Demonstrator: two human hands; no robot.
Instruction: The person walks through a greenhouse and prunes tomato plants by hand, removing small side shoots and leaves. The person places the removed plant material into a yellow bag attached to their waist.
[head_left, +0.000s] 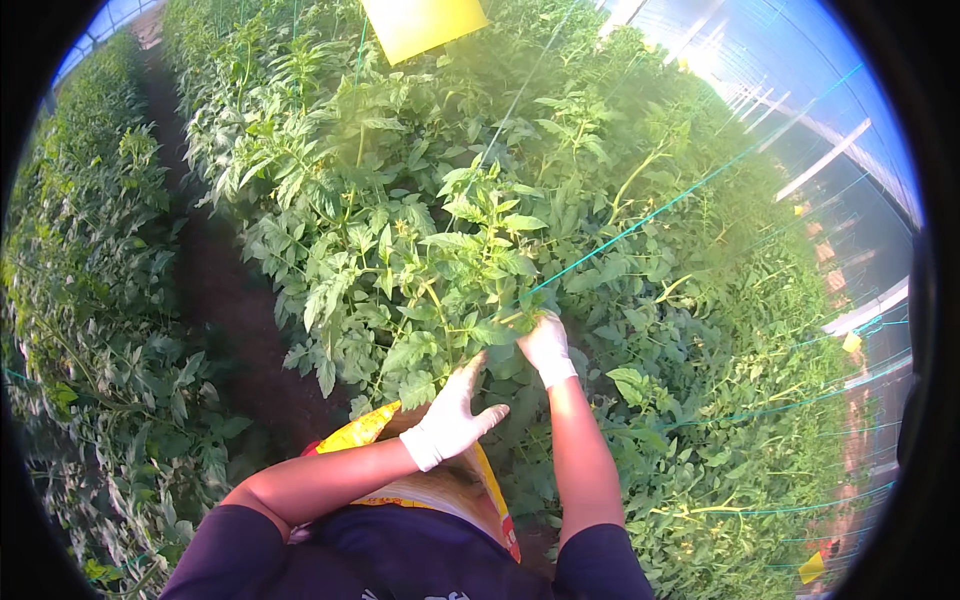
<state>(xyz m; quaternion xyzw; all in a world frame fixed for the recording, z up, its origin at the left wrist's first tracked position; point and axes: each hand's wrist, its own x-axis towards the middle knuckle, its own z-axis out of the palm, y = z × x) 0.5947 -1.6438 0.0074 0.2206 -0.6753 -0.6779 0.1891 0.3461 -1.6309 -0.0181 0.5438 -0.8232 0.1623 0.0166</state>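
Both my hands wear thin white gloves and reach into a leafy tomato plant (487, 232) before me. My left hand (454, 420) is spread, thumb apart, its fingertips at the lower leaves; nothing shows in it. Higher and to the right, my right hand (545, 341) has its fingers bent in at a stem, beside a taut green twine (630, 229); leaves hide its fingertips, so its hold cannot be told. Under my left forearm, a yellow and red printed bag (360, 429) hangs open at my waist.
Dense tomato rows (82, 300) stand on both sides, with a dark soil path (225, 300) to the left. A yellow sticky card (427, 26) hangs at the top. Several twines slant up on the right, by the greenhouse's white frame bars (823, 160).
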